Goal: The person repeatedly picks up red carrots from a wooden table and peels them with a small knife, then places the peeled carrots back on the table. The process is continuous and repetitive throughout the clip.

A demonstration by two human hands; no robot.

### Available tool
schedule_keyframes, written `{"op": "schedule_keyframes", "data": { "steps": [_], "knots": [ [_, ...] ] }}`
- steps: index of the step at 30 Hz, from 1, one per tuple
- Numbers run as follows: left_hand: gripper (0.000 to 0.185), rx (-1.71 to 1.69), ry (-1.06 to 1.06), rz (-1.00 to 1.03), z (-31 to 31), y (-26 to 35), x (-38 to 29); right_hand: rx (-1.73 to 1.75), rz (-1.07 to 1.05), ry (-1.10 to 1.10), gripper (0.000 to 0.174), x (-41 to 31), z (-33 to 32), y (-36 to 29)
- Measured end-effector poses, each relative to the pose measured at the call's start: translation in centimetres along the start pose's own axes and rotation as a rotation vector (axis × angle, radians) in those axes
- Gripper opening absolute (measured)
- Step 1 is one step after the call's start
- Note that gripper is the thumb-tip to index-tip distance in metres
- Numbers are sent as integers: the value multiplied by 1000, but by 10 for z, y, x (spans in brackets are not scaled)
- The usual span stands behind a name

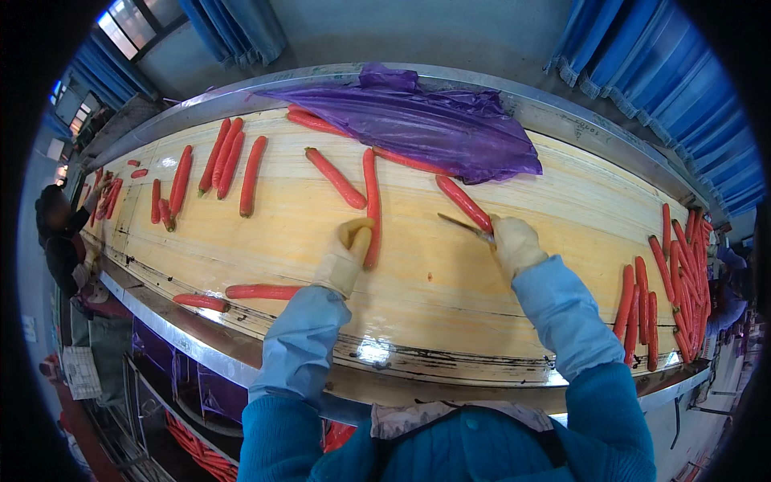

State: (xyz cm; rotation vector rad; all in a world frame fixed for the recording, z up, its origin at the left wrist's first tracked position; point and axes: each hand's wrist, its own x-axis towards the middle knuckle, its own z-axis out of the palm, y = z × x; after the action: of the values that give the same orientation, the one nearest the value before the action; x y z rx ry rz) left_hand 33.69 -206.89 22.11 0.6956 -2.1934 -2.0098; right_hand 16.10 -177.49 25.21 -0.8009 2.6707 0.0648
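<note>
My left hand (346,253), in a pale yellow rubber glove, has its fingers curled against the side of a long red carrot (373,211) lying lengthwise on the table; the fingertips overlap its edge. A similar glove covers my right hand (517,244), which is closed around a knife whose narrow blade (461,225) points left, low over the boards. Another carrot (462,200) slants down to the right hand, its near end at the fingers; whether they grip it is hidden. Between the two hands, a third carrot (335,178) rests with its lower end beside the left carrot.
A purple plastic sheet (433,129) partly covers carrots at the table's far side. Several carrots (223,159) lie left; a large pile (689,271) is at right. Two carrots (263,292) lie near the front edge. A person (63,241) works at the left end.
</note>
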Motion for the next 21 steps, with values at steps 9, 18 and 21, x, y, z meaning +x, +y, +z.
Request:
{"op": "schedule_keyframes", "data": {
  "steps": [9,18,21],
  "knots": [
    [64,848,258,205,20,-11,18,-67,36,49,48,-84,26,-6],
    [68,-1272,-552,7,-3,-28,-26,1130,373,-180,55,-107,33,11],
    [72,-1318,-623,62,-2,-17,-42,2023,17,-271,55,-108,35,-30]
  ]
}}
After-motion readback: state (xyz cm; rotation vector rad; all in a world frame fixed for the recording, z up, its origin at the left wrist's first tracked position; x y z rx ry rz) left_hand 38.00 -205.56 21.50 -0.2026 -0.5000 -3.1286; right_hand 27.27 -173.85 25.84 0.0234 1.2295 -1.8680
